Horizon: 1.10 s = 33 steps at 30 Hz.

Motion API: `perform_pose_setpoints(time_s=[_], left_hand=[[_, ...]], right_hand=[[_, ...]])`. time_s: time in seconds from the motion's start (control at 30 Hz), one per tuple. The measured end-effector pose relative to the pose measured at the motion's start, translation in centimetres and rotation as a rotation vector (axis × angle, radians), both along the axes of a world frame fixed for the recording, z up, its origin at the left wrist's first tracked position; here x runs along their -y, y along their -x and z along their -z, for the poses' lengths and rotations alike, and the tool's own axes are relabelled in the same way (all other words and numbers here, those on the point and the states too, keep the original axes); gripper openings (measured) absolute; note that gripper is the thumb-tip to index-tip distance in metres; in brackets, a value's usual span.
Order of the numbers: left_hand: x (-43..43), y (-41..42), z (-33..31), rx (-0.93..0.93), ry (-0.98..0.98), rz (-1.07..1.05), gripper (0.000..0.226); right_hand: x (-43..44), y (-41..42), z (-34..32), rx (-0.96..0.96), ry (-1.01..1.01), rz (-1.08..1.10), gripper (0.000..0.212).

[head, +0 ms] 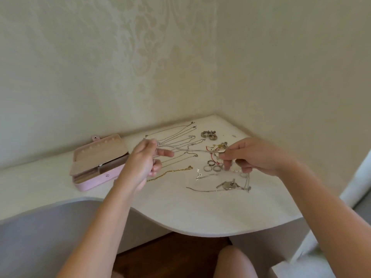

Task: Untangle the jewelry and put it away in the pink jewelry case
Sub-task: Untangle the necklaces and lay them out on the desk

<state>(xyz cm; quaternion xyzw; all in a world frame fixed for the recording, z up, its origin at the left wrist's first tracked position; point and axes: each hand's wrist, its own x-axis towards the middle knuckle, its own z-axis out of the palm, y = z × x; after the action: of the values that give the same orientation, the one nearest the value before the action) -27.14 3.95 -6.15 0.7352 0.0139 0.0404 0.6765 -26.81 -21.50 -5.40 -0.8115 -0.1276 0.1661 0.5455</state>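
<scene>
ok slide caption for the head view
Left hand and right hand hold a silver chain taut over the table near the open pink case.

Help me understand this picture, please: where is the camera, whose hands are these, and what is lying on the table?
There is no machine here: a person works with bare hands. The single picture comes from a wide-angle camera worn on the person's head, looking forward and down.

The left hand and the right hand each pinch a silver chain, which is stretched between them above the white table. At the right hand's end the chain runs into a small tangle of other pieces.

At the left lies the pink jewelry case, with its lid open. Also on the table are several thin chains laid side by side, a gold chain, a few rings and a flat metal piece on another chain. Finer details are too small to tell.
</scene>
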Motion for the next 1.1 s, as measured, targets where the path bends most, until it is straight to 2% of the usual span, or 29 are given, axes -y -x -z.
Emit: perform_pose_setpoints(time_s=[0.17, 0.37, 0.53, 0.63, 0.7, 0.8, 0.87, 0.93, 1.1], left_hand=[[-2.1, -0.7, 6.0, -0.123, -0.291, -0.110, 0.021], [-3.4, -0.4, 7.1, 0.033, -0.793, -0.247, 0.023], [-3.3, 0.1, 7.1, 0.107, -0.990, -0.309, 0.018], [-3.1, 0.5, 7.2, 0.317, -0.977, -0.279, 0.017], [-2.6, 0.9, 7.2, 0.440, -0.906, -0.139, 0.014], [-1.9, 1.2, 7.9, 0.429, -0.857, 0.100, 0.011], [-1.8, 1.1, 8.7, 0.398, -0.834, 0.153, 0.012], [-1.8, 1.0, 9.2, 0.386, -0.784, 0.147, 0.014], [-2.0, 0.6, 9.2, 0.380, -0.787, 0.169, 0.020]], right_hand=[[-2.3, -0.2, 2.8, -0.062, 0.023, -0.017, 0.022], [-4.7, -0.8, 4.0, -0.075, 0.058, 0.037, 0.017], [-5.6, -1.2, 4.7, -0.060, 0.113, 0.089, 0.018], [-5.9, -1.3, 5.1, -0.024, 0.160, 0.138, 0.018], [-6.0, -1.4, 5.3, 0.061, 0.254, 0.171, 0.017], [-6.4, -1.5, 5.5, 0.221, 0.438, 0.197, 0.017], [-6.8, -1.3, 5.5, 0.377, 0.596, 0.178, 0.021], [-7.3, -0.8, 5.2, 0.487, 0.649, 0.110, 0.019], [-8.0, -0.6, 4.7, 0.414, 0.652, -0.099, 0.011]])
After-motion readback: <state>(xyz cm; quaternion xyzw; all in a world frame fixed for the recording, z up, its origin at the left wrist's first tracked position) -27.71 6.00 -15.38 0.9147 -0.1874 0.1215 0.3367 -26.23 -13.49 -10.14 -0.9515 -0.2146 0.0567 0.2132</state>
